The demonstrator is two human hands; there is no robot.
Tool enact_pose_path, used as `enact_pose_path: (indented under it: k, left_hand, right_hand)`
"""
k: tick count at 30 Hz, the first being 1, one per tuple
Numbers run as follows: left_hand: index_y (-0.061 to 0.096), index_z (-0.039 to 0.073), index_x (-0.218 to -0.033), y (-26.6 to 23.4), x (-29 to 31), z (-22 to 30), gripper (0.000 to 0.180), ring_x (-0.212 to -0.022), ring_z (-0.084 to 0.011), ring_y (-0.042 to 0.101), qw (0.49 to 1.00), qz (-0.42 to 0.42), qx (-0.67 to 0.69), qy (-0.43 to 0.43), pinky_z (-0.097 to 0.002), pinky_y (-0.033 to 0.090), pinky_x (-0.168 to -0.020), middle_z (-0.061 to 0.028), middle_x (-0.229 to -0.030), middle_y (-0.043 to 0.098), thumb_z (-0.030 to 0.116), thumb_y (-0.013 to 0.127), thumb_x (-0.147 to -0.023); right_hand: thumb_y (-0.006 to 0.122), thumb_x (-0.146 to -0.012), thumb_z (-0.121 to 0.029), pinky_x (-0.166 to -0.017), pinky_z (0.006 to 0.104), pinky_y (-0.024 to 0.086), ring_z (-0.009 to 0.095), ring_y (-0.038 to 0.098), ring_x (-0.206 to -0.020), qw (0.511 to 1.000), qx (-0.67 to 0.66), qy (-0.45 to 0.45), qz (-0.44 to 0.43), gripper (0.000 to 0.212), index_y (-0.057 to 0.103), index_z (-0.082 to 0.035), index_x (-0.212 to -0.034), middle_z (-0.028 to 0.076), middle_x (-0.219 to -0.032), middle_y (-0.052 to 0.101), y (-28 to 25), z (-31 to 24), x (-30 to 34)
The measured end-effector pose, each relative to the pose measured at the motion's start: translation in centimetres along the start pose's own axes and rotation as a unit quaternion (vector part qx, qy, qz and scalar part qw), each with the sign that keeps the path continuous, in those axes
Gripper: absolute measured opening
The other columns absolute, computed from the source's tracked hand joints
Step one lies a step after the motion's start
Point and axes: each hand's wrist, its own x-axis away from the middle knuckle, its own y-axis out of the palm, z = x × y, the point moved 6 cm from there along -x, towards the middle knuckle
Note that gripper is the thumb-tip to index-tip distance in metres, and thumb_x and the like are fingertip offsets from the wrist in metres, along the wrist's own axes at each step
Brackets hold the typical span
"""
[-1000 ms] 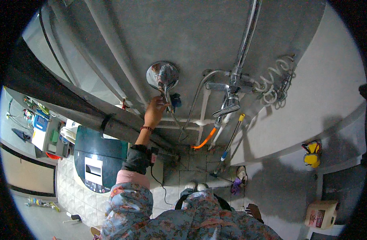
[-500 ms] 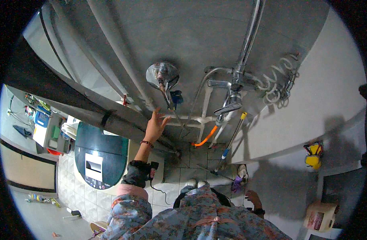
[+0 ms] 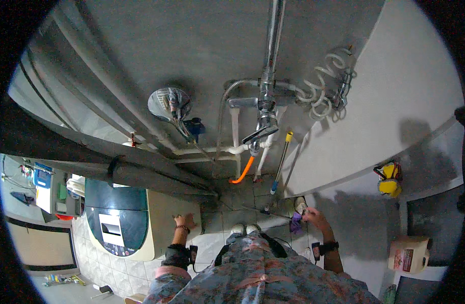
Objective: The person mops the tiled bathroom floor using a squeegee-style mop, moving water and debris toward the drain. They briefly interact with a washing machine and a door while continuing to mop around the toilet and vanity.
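My left hand (image 3: 184,221) is low beside the cream side of a washing machine (image 3: 174,207), fingers spread and holding nothing. My right hand (image 3: 316,218) hangs to the right of my feet, fingers somewhat apart with nothing seen in them. In the picture it lies by a purple cloth (image 3: 296,223) at the end of a pole (image 3: 281,161) with a yellow tip. I cannot tell whether it touches the cloth. On the wall ahead are a round chrome shower head (image 3: 168,104) on a blue holder and a chrome mixer tap (image 3: 263,129).
A thick grey pipe (image 3: 65,144) crosses at the left, above the washing machine. An orange hose piece (image 3: 244,171) hangs below the tap. A coiled white hose (image 3: 321,91) is on the wall. To the right are a yellow-red item (image 3: 389,180) and a cream jug (image 3: 408,255).
My left hand has come down from near the shower head to beside the washing machine. My right hand has moved up and forward. The view has shifted to the right.
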Motion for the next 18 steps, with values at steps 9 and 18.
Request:
enact_pose_path:
  k: [9, 18]
  left_hand:
    - [0.055, 0.008, -0.106, 15.0, 12.9, 0.5, 0.04, -0.088, -0.0318, 0.057, 0.885, -0.077, 0.375, -0.267, -0.0382, 0.046, -0.074, -0.0173, -0.089, 0.061, 0.034, 0.055, -0.076]
    - [0.056, 0.005, -0.1, 25.9, 37.7, 8.6, 0.032, -0.082, -0.0343, 0.057, 0.829, -0.07, 0.39, -0.395, -0.0387, 0.046, -0.073, -0.0183, -0.086, 0.061, 0.03, 0.052, -0.081]
  right_hand:
    - [0.065, -0.075, -0.025, -0.075, 0.0307, 0.045, 0.021, 0.056, -0.089, 0.985, 0.076, -0.092, 0.128, 0.049, 0.044, -0.004, -0.114, 0.014, -0.097, 0.056, -0.7, -12.5, -13.0]
    - [0.073, -0.065, -0.034, -0.079, 0.0301, 0.04, 0.019, 0.048, -0.094, 0.978, 0.052, 0.009, 0.203, 0.066, 0.045, 0.003, -0.111, 0.012, -0.108, 0.05, -0.4, -8.2, -28.9]
